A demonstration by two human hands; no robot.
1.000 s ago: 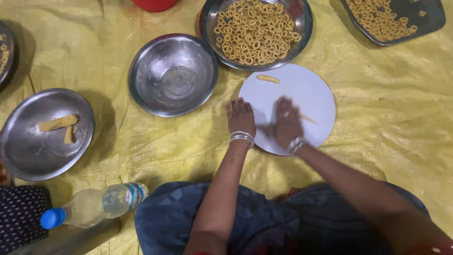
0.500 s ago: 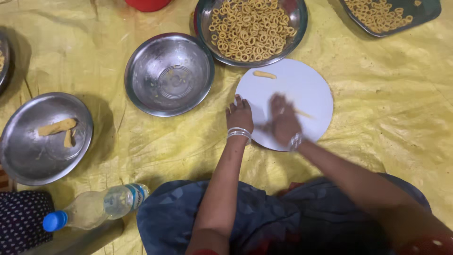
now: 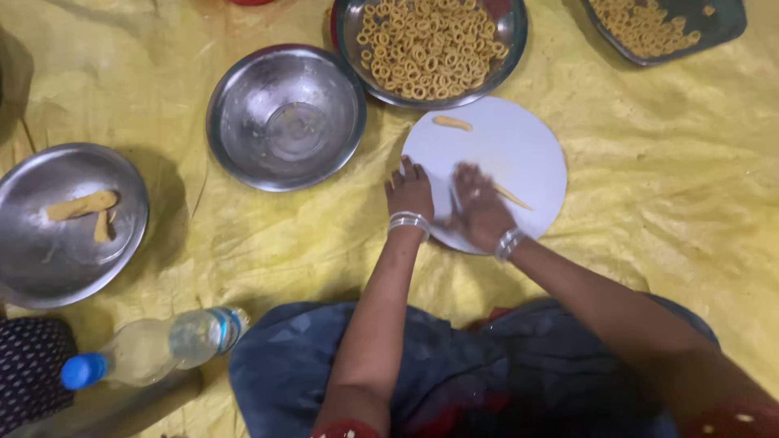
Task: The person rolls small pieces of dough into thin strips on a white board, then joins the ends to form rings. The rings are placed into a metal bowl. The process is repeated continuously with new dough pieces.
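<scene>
A crinkled yellow sheet [image 3: 665, 186] is covering the floor, and everything is sitting on it. A round white board [image 3: 519, 146] is lying near the sheet's far edge, with a bowl of ring-shaped snacks [image 3: 430, 49] just beyond it and an empty steel bowl [image 3: 284, 113] to its left. The left hand [image 3: 410, 193] is resting flat at the board's left rim, fingers together. The right hand [image 3: 480, 207] is pressing palm-down on the board, blurred, so I cannot tell how its fingers are lying. A thin dough strand [image 3: 513, 196] is sticking out from under its right side, touching the fingers. A short dough piece [image 3: 452, 123] is lying apart at the board's far edge.
</scene>
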